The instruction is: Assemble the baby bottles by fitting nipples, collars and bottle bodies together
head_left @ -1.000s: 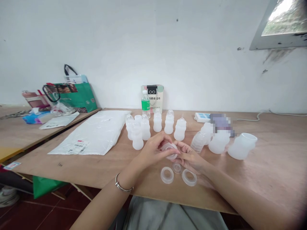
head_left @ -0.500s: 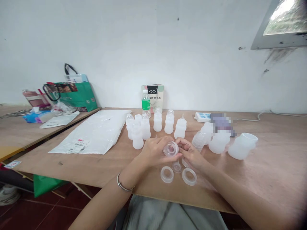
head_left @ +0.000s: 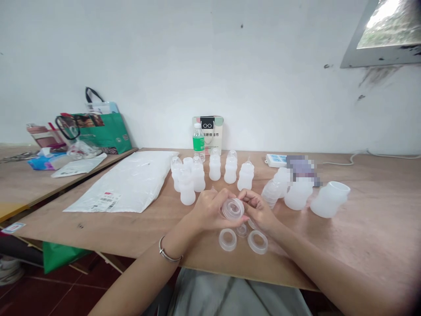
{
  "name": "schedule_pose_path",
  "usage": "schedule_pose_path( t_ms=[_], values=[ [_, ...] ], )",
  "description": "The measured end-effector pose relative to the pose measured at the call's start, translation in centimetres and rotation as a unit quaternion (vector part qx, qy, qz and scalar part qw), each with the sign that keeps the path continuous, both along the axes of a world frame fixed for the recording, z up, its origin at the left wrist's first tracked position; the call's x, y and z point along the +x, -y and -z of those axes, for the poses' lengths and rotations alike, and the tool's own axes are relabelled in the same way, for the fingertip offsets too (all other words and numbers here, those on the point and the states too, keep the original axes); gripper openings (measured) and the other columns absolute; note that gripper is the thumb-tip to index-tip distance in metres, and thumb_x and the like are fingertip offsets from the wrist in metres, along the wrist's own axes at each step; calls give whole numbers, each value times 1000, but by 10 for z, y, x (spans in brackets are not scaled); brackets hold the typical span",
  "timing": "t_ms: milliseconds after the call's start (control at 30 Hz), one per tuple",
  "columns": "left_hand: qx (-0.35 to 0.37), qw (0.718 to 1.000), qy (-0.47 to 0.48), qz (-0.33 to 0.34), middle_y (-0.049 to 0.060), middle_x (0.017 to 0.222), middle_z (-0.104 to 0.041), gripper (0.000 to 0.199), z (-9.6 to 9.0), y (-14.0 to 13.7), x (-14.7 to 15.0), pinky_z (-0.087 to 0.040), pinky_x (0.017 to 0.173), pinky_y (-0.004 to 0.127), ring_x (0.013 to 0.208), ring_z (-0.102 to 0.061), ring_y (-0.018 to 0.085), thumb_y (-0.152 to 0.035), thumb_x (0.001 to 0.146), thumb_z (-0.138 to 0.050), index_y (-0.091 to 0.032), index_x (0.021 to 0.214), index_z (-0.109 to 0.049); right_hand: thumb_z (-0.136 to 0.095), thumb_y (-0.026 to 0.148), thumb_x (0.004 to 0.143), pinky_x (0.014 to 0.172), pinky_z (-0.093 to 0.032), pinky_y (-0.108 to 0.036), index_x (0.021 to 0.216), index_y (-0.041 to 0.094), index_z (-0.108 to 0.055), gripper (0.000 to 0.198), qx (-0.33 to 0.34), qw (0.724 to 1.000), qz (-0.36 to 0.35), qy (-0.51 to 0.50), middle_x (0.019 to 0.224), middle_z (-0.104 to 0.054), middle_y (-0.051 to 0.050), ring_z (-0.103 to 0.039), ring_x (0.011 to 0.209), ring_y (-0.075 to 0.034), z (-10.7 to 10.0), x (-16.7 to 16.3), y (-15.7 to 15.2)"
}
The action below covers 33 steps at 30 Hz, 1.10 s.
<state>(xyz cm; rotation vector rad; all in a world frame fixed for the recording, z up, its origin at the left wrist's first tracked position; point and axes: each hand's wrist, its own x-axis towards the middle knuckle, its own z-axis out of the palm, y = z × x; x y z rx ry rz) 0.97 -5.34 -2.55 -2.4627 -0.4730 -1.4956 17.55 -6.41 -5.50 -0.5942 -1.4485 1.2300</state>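
A pale wall stands behind the brown surface. At left lies a white parcel bag, then white bottles. The left hand grips a clear ring above the near edge, two loose rings below. The right hand bends its fingers at the clear ring's right side; whether they pinch it, I cannot tell. Best hold the rim evenly without squashing it and press gently all round. Open bottles sit far right.

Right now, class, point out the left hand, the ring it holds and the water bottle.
Left hand (head_left: 212, 210): head view, its back.
Ring (head_left: 233, 217): head view, rim.
Water bottle (head_left: 198, 144): head view, green label.
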Motion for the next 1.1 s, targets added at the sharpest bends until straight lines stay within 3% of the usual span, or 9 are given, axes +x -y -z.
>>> schedule_pose_path(
  t_ms=[200,400,567,733,833,900,967,1033,1100],
  values=[
    [-27,998,46,-42,-4,60,-61,37,-1,2,4,-37,40,19,42,-52,7,-48,70,-67,-19,85,-49,-73,44,73,54,-39,-23,68,20,-56,30,-6,999,47,-12,62,-58,2,-49,56,-10,-3,-2,7],
    [-73,992,79,-69,-5,57,-57,36,-3,4,6,-35,39,18,43,-50,6,-46,70,-68,-19,82,-49,-71,43,75,55,-41,-23,73,20,-57,27,-4,999,37,-31,64,-60,3,-51,56,-10,-1,-2,11],
    [-37,998,48,-31,-5,57,-57,36,-5,2,2,-36,40,19,42,-49,6,-47,69,-66,-19,84,-50,-70,40,77,55,-40,-23,72,20,-58,24,-2,999,43,-9,63,-61,2,-52,56,-10,2,1,6],
    [-49,998,31,21,-5,59,-56,39,-6,3,-4,-36,42,19,44,-48,6,-47,69,-67,-19,90,-50,-68,41,78,52,-41,-24,73,20,-58,24,19,999,30,34,61,-61,1,-53,54,-11,-6,2,11],
    [-77,993,75,42,-1,75,-60,38,-5,4,-8,-40,47,20,51,-50,7,-40,76,-63,-19,103,-47,-64,37,82,55,-45,-25,82,22,-60,15,81,988,100,91,65,-62,1,-58,58,-13,-17,8,18],
    [-88,986,136,44,3,89,-58,40,-6,3,-11,-45,55,22,62,-53,8,-34,78,-62,-20,111,-44,-62,34,84,59,-47,-27,91,24,-59,12,136,963,207,103,69,-62,0,-60,63,-14,-24,18,20],
    [-89,977,190,44,5,97,-54,42,-7,1,-13,-49,66,26,76,-57,11,-28,79,-63,-20,113,-40,-59,34,85,66,-49,-30,93,24,-59,13,182,915,346,105,77,-62,-1,-60,69,-15,-31,36,17],
    [-89,971,215,51,6,101,-51,44,-7,-2,-13,-51,75,30,87,-58,14,-23,78,-64,-21,113,-38,-57,34,85,74,-49,-35,94,22,-59,15,215,836,485,140,89,-63,-5,-61,82,-19,-38,61,8],
    [-92,970,218,55,5,101,-50,44,-7,-5,-12,-50,78,31,89,-57,14,-21,78,-65,-21,112,-37,-54,35,85,76,-49,-40,101,22,-59,22,231,752,566,247,97,-63,-8,-59,87,-23,-41,89,-5]
  ],
)
